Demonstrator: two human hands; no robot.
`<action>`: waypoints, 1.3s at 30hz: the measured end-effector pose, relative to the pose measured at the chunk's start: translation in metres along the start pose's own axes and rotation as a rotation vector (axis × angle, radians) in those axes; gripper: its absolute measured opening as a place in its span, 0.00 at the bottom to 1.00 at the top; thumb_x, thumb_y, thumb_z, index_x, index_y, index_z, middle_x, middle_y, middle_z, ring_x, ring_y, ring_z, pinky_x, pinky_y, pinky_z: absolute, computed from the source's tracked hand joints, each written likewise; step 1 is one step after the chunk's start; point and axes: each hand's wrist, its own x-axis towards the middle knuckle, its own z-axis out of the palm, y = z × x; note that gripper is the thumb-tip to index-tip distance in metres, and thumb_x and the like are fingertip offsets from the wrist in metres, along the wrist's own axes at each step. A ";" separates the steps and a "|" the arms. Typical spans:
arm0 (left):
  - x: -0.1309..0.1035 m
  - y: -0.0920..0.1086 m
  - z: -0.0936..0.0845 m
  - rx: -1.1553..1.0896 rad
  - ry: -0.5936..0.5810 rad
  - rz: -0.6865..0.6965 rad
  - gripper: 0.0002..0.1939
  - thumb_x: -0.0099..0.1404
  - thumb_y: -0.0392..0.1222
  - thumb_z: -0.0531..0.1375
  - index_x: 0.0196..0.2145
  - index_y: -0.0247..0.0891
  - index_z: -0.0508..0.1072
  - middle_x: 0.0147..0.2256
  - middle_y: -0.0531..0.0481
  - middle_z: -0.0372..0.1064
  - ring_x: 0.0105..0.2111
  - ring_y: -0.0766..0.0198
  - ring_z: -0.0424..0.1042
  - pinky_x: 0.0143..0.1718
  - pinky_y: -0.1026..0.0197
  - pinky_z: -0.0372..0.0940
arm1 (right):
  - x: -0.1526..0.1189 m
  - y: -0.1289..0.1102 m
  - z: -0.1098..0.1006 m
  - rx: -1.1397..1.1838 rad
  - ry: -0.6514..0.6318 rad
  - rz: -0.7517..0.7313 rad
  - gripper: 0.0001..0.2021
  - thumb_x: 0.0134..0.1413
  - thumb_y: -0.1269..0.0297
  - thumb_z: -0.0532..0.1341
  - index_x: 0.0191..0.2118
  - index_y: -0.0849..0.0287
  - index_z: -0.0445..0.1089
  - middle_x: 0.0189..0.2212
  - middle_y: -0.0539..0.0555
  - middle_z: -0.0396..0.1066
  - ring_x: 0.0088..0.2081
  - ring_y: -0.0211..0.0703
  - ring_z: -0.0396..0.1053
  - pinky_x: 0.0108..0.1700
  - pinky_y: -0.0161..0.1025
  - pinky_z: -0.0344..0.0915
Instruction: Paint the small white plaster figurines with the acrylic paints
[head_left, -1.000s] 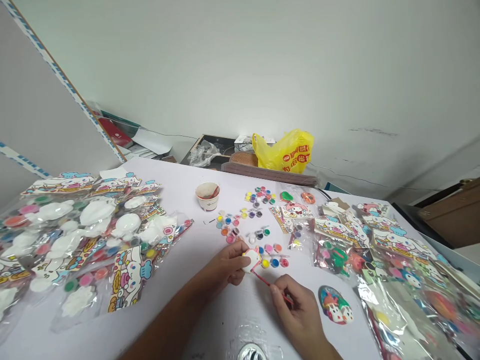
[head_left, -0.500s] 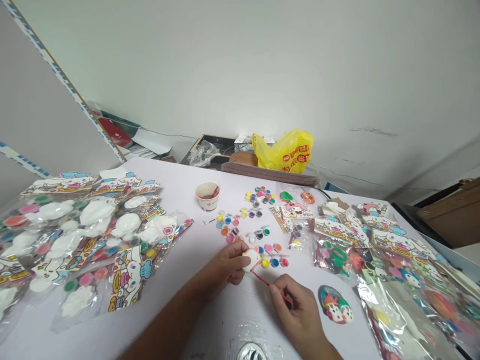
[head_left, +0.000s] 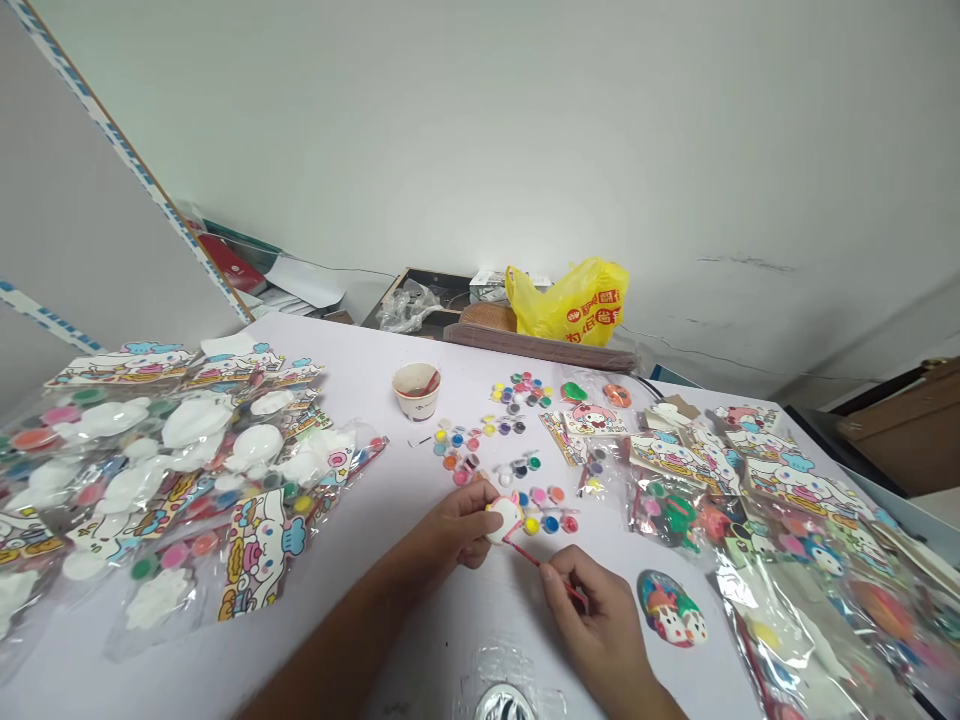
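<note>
Between the thumb and fingers of my left hand is a small white plaster figure with yellow and pink paint along its edge. My right hand pinches a thin red paintbrush, whose tip meets the figure's lower edge. Just beyond the figure lie open paint pots in yellow, blue, red, pink and orange. More paint pots sit farther back in clusters. A painted plaster piece rests on the table right of my right hand.
A paper cup with a red brush in it stands beyond my left hand. Bagged white plaster figures cover the table's left side. Bagged painted pieces fill the right. A yellow plastic bag sits at the back; a tape roll is near the front.
Both hands keep nearly the same place and hold. The brush tip stays at the figure's lower edge; the whole view has shifted very slightly.
</note>
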 end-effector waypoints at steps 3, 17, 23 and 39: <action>0.000 0.000 0.000 -0.002 -0.001 -0.002 0.11 0.61 0.40 0.62 0.31 0.37 0.60 0.27 0.59 0.52 0.19 0.76 0.41 0.22 0.64 0.36 | -0.001 0.000 -0.001 0.002 -0.001 0.000 0.18 0.62 0.58 0.55 0.22 0.57 0.56 0.17 0.45 0.50 0.21 0.35 0.47 0.24 0.34 0.46; 0.001 -0.002 -0.001 -0.005 0.007 -0.011 0.11 0.61 0.40 0.62 0.31 0.37 0.61 0.27 0.59 0.51 0.20 0.76 0.41 0.23 0.64 0.37 | 0.000 0.003 -0.004 -0.023 -0.040 -0.004 0.19 0.63 0.58 0.54 0.21 0.58 0.55 0.17 0.45 0.51 0.21 0.35 0.49 0.24 0.34 0.47; 0.001 -0.002 -0.002 -0.002 0.005 -0.014 0.11 0.60 0.41 0.63 0.31 0.37 0.61 0.27 0.59 0.52 0.19 0.76 0.42 0.23 0.64 0.37 | -0.001 0.001 -0.002 -0.023 -0.057 -0.007 0.21 0.63 0.57 0.54 0.20 0.58 0.55 0.16 0.45 0.50 0.20 0.34 0.48 0.24 0.34 0.47; 0.000 0.001 0.000 -0.004 0.007 -0.023 0.14 0.58 0.42 0.64 0.30 0.37 0.61 0.28 0.58 0.52 0.20 0.75 0.41 0.23 0.64 0.36 | 0.000 -0.002 -0.002 -0.033 0.000 0.030 0.22 0.63 0.56 0.53 0.19 0.58 0.56 0.16 0.46 0.52 0.20 0.36 0.50 0.24 0.35 0.47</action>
